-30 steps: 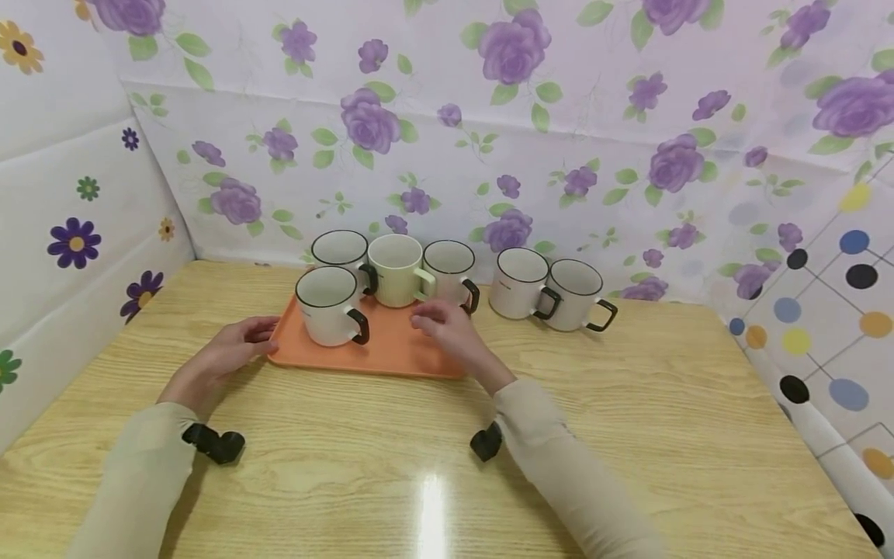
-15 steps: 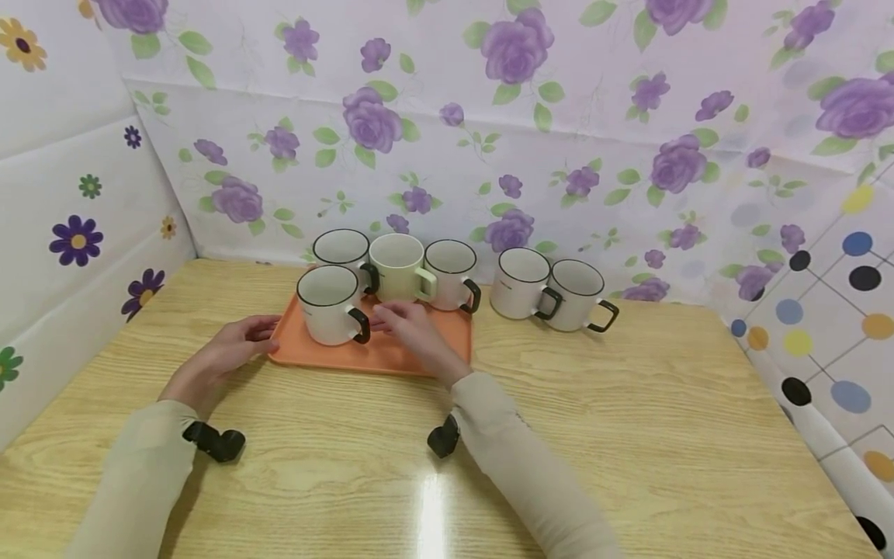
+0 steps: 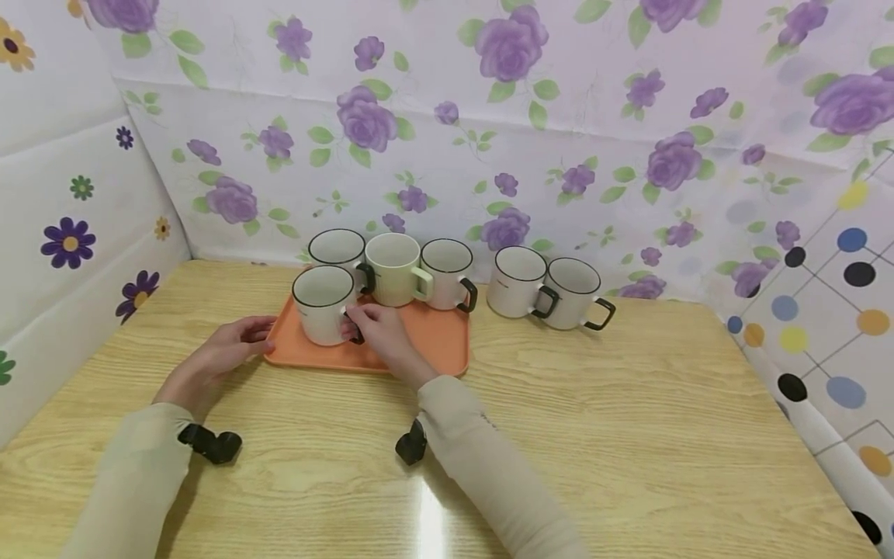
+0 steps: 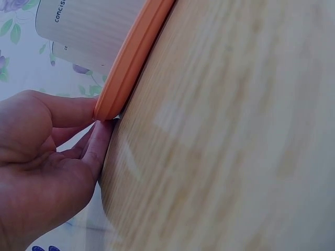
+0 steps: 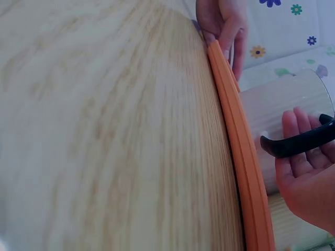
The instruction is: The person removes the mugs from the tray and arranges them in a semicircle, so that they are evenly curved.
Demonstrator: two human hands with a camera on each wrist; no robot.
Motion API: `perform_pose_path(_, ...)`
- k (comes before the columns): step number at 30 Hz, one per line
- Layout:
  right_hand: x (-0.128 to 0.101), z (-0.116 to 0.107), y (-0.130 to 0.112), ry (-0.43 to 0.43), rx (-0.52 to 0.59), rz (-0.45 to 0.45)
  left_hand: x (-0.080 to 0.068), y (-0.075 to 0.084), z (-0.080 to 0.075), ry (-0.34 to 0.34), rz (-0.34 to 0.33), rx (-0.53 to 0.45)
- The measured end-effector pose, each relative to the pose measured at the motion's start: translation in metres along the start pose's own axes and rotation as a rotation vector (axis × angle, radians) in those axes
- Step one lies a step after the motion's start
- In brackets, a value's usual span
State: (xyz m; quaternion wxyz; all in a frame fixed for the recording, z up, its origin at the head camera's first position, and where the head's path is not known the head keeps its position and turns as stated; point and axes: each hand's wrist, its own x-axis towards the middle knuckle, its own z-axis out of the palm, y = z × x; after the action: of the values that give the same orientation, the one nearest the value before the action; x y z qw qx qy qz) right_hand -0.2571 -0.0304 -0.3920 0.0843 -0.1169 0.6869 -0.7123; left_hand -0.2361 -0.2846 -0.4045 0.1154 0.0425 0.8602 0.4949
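Wood-grain table [image 3: 628, 435], orange tray [image 3: 447, 345] lying on it, two black-handled white mugs [image 3: 515, 286] standing near the tray

A wood-grain table [image 3: 628, 435] spans the head view, a bright glare [image 3: 429, 520] low on it. Behind it rises the back cloth [image 3: 447, 178], white with purple roses and green leaves. The left cloth [image 3: 42, 167] is white with purple, green and orange flowers; the right cloth [image 3: 817, 341] bears yellow, blue, black and orange dots among thin lines. A pale green mug [image 3: 389, 272] stands upright between a white mug [image 3: 337, 250] and a second white mug [image 3: 443, 279], both black-rimmed. Further right, a third white mug [image 3: 512, 287] and a fourth white mug [image 3: 563, 299] stand side by side.
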Motion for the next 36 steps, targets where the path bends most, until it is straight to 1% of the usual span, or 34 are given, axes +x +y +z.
perform_pose_path(7, -0.002, 0.006, -0.004, -0.003, -0.066, -0.016, 0.000, 0.000, -0.001, 0.008, -0.011, 0.002)
perform_pose_path(12, -0.005, 0.007, -0.009, 0.023, -0.060, 0.030, 0.000, -0.001, 0.000, 0.007, -0.008, 0.001)
perform_pose_path(18, -0.006, 0.003, -0.011, 0.062, -0.074, 0.077, -0.002, 0.001, 0.001, -0.013, -0.006, -0.035)
perform_pose_path(23, -0.006, -0.006, -0.012, 0.043, -0.087, 0.078, -0.001, 0.002, 0.002, -0.010, -0.026, -0.054)
perform_pose_path(26, -0.007, -0.013, -0.012, 0.034, -0.089, 0.080, 0.000, 0.001, 0.003, -0.012, -0.020, -0.052)
perform_pose_path(29, -0.008, -0.021, -0.012, 0.019, -0.116, 0.075, -0.001, 0.001, 0.003, -0.011, -0.014, -0.048)
perform_pose_path(32, -0.011, -0.032, -0.014, -0.022, -0.155, 0.055, -0.003, 0.001, 0.003, -0.012, -0.009, -0.045)
perform_pose_path(36, -0.015, -0.048, -0.020, -0.070, -0.150, 0.023, -0.003, 0.000, 0.002, -0.013, -0.003, -0.042)
